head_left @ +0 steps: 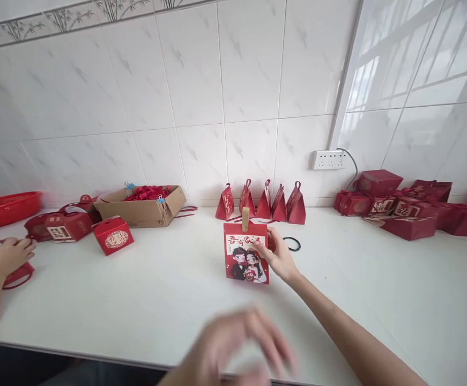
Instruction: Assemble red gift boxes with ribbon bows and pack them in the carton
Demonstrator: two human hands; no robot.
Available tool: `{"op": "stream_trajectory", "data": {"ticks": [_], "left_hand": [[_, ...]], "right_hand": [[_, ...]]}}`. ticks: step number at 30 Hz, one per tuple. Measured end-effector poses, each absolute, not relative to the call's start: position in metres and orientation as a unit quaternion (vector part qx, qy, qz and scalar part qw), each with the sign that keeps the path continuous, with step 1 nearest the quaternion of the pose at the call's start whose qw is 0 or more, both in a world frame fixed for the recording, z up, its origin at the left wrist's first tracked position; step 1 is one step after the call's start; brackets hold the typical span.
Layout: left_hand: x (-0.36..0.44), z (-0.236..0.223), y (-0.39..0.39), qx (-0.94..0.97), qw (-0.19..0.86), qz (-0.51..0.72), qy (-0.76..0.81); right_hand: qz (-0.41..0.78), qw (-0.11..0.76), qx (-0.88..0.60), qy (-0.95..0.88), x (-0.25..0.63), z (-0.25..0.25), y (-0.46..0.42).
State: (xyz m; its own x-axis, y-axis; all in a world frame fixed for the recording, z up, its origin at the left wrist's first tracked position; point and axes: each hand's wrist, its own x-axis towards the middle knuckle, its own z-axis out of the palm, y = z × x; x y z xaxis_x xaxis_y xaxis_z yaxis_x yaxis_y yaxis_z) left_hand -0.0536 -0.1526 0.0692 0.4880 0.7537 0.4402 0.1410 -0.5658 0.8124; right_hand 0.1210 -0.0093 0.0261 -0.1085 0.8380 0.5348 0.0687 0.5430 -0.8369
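My right hand grips the right side of a red gift box with a printed cartoon bride and groom. A gold strap sticks up from the top of this box. It stands upright on or just above the white table, which I cannot tell. Nearer to me, my left hand is blurred by motion. Its fingers are curved and apart from the thumb, with nothing visible between them. Behind the box, several red triangular boxes with ribbon loops stand in a row. A black cord loop lies beside my right hand.
A co-worker's hands handle a red item at the left. Also at left are a red basin, dark red boxes, a red box and a cardboard box of ribbons. More red boxes are piled at right.
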Motion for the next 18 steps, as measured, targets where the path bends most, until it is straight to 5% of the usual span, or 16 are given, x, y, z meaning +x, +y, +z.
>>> {"op": "stream_trajectory", "data": {"ticks": [5,18], "left_hand": [[-0.033,0.083,-0.034,0.588,0.248,0.712,0.294],[-0.037,0.035,-0.001,0.632,0.277,0.597,0.410]], "right_hand": [[0.349,0.548,-0.327,-0.687,0.125,0.012,-0.011],[0.388,0.495,-0.335,-0.701,0.136,0.014,-0.018]]}}
